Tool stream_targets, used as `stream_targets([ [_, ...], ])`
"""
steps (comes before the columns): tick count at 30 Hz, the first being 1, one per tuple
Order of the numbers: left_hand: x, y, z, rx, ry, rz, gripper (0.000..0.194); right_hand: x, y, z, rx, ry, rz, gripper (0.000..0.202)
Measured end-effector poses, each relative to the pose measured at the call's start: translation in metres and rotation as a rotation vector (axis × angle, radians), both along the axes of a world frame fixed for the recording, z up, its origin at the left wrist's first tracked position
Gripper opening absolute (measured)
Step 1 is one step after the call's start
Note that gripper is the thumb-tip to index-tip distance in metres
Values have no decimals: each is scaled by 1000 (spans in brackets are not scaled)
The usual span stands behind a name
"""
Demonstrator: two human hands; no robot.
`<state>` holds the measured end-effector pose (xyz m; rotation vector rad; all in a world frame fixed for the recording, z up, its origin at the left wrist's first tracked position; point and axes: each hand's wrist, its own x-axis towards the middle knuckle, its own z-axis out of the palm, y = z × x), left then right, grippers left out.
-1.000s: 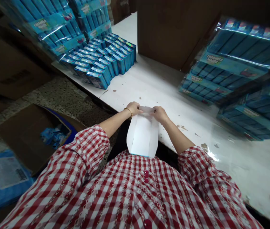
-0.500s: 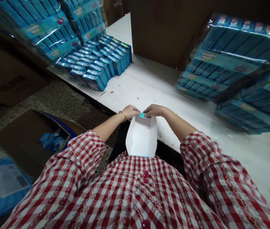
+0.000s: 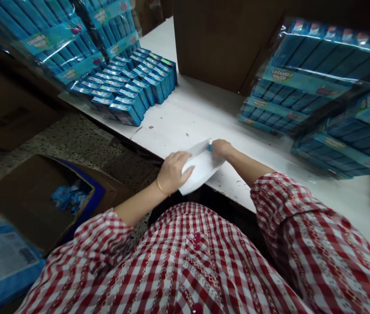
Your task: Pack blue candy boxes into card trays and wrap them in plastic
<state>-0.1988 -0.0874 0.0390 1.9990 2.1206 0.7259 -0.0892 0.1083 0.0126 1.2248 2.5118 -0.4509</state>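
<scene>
A white cardboard piece [image 3: 201, 170] with raised side flaps and a bit of blue at its ends is held between my hands, above the front edge of the white table [image 3: 201, 109]. My left hand [image 3: 171, 172], a thin gold bangle at its wrist, grips the near left end, thumb over the inner face. At the far right end, my right hand [image 3: 220, 149] is closed on the cardboard beside a small blue part. The card lies slanted from lower left to upper right, slightly blurred.
Rows of small blue boxes [image 3: 129, 87] stand back left, near wrapped blue packs [image 3: 50, 39]. More wrapped packs [image 3: 296, 83] are at the right. A large brown carton [image 3: 211, 43] stands behind. An open carton [image 3: 24, 196] holding blue wrappers is lower left.
The cardboard has turned from pointing straight at my body to a slant and moved away from my shirt. My left hand has shifted to its near end; my right hand has moved slightly right.
</scene>
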Motion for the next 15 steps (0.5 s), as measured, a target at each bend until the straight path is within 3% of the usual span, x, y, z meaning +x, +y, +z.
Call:
stream_targets([
  [2, 17, -23, -7, 9, 65, -66, 42, 20, 8, -1, -12, -73, -89, 26],
  [4, 25, -31, -25, -13, 131, -42, 47, 33, 11, -4, -53, -103, -201, 26],
  [7, 17, -14, -55, -26, 188, 8, 50, 44, 9, -4, -140, -88, -331, 24],
  [9, 3, 5, -68, -39, 195, -10, 49, 50, 1, 3, -114, -38, -339, 26],
  [12, -14, 24, -73, -66, 211, -49, 49, 60, -27, 15, 220, 208, -192, 40],
  [15, -19, 28, -73, -55, 275, -59, 50, 65, -66, 14, 416, 332, 204, 41],
])
